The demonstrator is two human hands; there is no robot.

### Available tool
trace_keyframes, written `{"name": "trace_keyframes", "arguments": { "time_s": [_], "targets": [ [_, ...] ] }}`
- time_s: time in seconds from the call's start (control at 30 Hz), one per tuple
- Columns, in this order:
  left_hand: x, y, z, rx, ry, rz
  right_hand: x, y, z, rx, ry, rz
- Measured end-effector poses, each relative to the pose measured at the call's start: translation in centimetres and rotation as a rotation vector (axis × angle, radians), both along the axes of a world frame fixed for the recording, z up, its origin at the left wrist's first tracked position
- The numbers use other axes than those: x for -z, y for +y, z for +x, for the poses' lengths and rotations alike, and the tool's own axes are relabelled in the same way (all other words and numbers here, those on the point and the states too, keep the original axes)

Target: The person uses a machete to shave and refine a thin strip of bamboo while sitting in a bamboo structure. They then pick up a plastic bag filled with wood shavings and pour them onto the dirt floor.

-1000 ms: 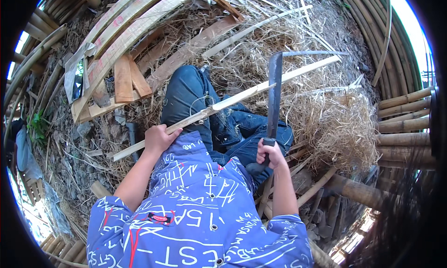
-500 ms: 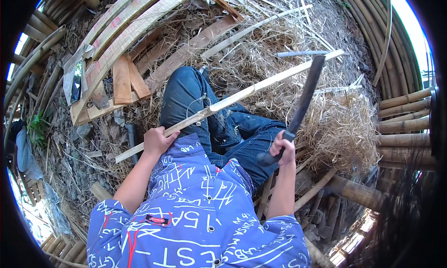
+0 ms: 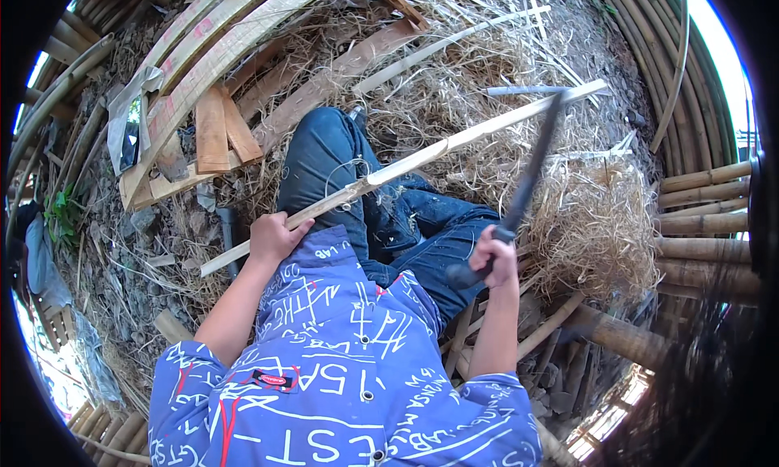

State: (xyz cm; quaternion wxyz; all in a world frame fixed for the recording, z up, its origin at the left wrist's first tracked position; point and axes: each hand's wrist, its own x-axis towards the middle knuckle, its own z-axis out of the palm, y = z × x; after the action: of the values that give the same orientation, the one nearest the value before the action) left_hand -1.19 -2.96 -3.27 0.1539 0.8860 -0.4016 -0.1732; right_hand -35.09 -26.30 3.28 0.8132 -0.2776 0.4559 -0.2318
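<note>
A long pale bamboo strip slants across my lap, rising from lower left to upper right, and a joint shows along it above my thigh. Near its lower end my left hand is wrapped round it. In my right hand is a machete with a dark blade and black handle, its blade pointing up and away. The blade's tip overlaps the strip's far part in the picture; whether they touch I cannot tell. My legs in blue jeans are folded beneath the strip.
Curved sawn planks lie at the far left, with short brown boards under them. Heaped bamboo shavings spread to the right and ahead. Bamboo pole walls enclose the right side. A dark pipe-like piece lies by my left hand.
The view has shifted slightly. The machete's blade has tilted a little to the right, and the strip's far end sits slightly higher. Both hands keep their holds.
</note>
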Motion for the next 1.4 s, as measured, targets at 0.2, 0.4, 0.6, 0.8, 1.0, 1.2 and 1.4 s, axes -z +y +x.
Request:
{"name": "trace_keyframes", "arguments": {
  "time_s": [0.2, 0.4, 0.6, 0.8, 1.0, 1.2, 1.4],
  "targets": [
    [-0.3, 0.2, 0.3, 0.032, -0.037, 0.029, 0.1, 1.4, -0.1, -0.286, 0.304, -0.048],
    [0.0, -0.1, -0.1, 0.003, 0.007, -0.021, -0.8, 0.3, -0.1, 0.032, -0.011, -0.020],
    [-0.4, 0.3, 0.5, 0.044, -0.046, 0.042, -0.4, 2.2, 0.4, -0.315, 0.402, -0.100],
    [-0.4, -0.3, 0.0, 0.002, -0.018, 0.018, -0.6, 1.1, 0.1, -0.056, 0.081, -0.044],
    [-0.7, 0.0, 0.6, 0.048, -0.049, 0.084, -0.3, 2.7, 0.2, -0.398, 0.340, -0.068],
    [-0.2, -0.1, 0.6, 0.014, -0.018, 0.052, -0.2, 3.6, 1.7, -0.350, 0.274, 0.034],
    [-0.5, -0.5, 0.1, 0.017, -0.042, 0.033, -0.7, 3.7, 1.7, -0.452, 0.246, 0.006]
  ]
}}
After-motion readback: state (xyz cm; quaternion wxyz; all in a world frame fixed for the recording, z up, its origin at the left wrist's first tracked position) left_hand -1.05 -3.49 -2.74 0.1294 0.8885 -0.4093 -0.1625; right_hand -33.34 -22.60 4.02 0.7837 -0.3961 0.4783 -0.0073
